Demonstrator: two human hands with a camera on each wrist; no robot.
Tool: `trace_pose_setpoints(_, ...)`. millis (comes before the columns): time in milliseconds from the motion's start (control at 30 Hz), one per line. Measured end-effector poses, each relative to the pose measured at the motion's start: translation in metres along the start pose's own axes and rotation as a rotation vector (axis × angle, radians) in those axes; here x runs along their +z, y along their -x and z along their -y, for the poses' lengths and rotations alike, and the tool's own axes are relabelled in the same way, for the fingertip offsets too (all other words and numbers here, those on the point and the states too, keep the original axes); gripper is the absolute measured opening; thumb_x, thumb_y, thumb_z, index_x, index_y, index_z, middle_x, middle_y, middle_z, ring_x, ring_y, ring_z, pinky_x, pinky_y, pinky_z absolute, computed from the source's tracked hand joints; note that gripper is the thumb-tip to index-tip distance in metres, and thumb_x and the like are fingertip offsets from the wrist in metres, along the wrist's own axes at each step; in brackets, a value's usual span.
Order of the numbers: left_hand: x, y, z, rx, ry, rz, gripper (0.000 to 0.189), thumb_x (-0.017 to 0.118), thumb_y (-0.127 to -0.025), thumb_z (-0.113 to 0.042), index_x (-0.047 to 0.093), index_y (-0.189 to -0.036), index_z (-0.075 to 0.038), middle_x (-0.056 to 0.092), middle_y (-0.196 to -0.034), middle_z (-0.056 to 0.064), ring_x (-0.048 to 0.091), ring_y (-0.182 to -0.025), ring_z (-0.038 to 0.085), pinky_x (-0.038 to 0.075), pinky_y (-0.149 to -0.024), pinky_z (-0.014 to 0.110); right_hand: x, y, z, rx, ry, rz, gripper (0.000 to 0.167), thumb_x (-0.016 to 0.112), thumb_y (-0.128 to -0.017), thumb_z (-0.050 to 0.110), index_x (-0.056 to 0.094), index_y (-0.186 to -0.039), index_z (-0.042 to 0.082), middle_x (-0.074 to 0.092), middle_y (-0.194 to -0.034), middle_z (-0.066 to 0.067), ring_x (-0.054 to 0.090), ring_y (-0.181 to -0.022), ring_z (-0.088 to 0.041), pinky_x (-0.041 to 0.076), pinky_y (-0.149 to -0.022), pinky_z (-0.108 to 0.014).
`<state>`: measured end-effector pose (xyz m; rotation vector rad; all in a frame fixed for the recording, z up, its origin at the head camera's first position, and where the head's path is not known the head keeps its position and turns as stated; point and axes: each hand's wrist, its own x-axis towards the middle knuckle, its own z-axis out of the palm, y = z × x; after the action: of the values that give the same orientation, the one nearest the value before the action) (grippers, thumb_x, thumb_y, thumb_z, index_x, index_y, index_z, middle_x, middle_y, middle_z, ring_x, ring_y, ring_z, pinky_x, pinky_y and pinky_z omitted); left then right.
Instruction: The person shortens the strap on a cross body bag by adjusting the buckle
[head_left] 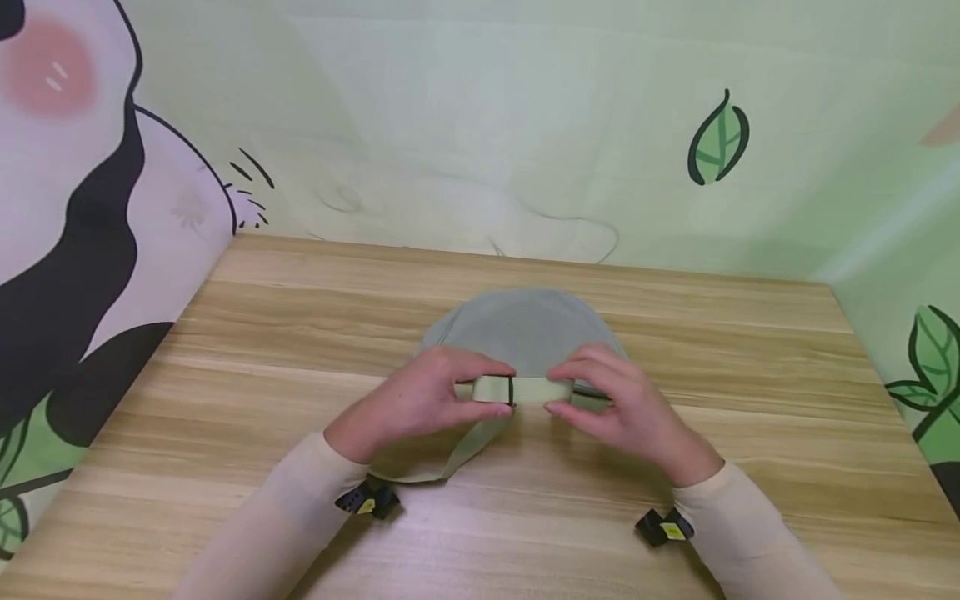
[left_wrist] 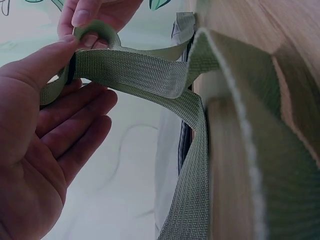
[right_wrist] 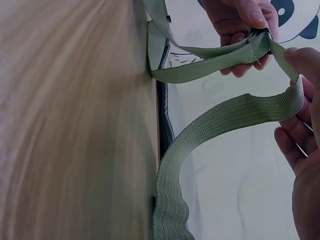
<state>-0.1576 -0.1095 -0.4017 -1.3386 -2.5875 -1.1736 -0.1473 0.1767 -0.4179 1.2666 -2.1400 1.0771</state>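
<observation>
A grey rounded bag (head_left: 528,329) lies on the table with a pale green webbing strap (head_left: 534,390) raised in front of it. My left hand (head_left: 416,404) pinches the strap at a black slider buckle (left_wrist: 72,67), between thumb and fingers. To its right, my right hand (head_left: 630,408) grips the same strap by its edges, a short way from the buckle. In the left wrist view the strap (left_wrist: 135,70) runs doubled from the buckle toward the bag. A loop of strap (right_wrist: 215,122) hangs from my right hand in the right wrist view. Both hands partly cover the bag.
The wood-grain table (head_left: 750,350) extends around the bag. Behind it stands a pale green printed backdrop (head_left: 450,108) with leaf drawings, and a panda print (head_left: 172,192) is on the left. Small black devices (head_left: 664,528) sit at both wrists.
</observation>
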Motion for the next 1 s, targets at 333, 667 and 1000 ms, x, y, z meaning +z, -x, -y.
trace_pose_setpoints(333, 0.001, -0.002, -0.002, 0.015, -0.011, 0.013, 0.035, 0.087, -0.094, -0.027, 0.08, -0.125, -0.012, 0.082, -0.123, 0.0, 0.077, -0.114, 0.013, 0.062, -0.097, 0.028, 0.006, -0.004, 0.003, -0.004, -0.022, -0.004, 0.039, 0.07, -0.105, 0.042, 0.076, -0.108, 0.003, 0.076, -0.101, -0.007, 0.069, -0.098, -0.021, 0.052, -0.096, -0.016)
trace_pose_setpoints(667, 0.003, -0.006, -0.002, 0.051, -0.002, 0.019, 0.031, 0.086, -0.095, -0.024, 0.08, -0.123, -0.012, 0.082, -0.119, 0.0, 0.078, -0.111, 0.011, 0.061, -0.096, 0.025, 0.014, -0.007, 0.007, 0.01, -0.018, 0.026, 0.038, 0.07, -0.106, 0.039, 0.076, -0.113, 0.003, 0.076, -0.106, -0.007, 0.069, -0.104, -0.024, 0.053, -0.099, -0.02)
trace_pose_setpoints(1000, -0.001, -0.002, 0.002, 0.035, 0.019, 0.002, 0.032, 0.086, -0.095, -0.025, 0.081, -0.124, -0.012, 0.082, -0.12, 0.001, 0.078, -0.11, 0.011, 0.063, -0.094, 0.027, 0.009, 0.002, -0.001, 0.08, 0.063, 0.094, 0.034, 0.081, -0.099, 0.032, 0.075, -0.118, 0.005, 0.075, -0.108, -0.004, 0.066, -0.108, -0.025, 0.05, -0.1, -0.034)
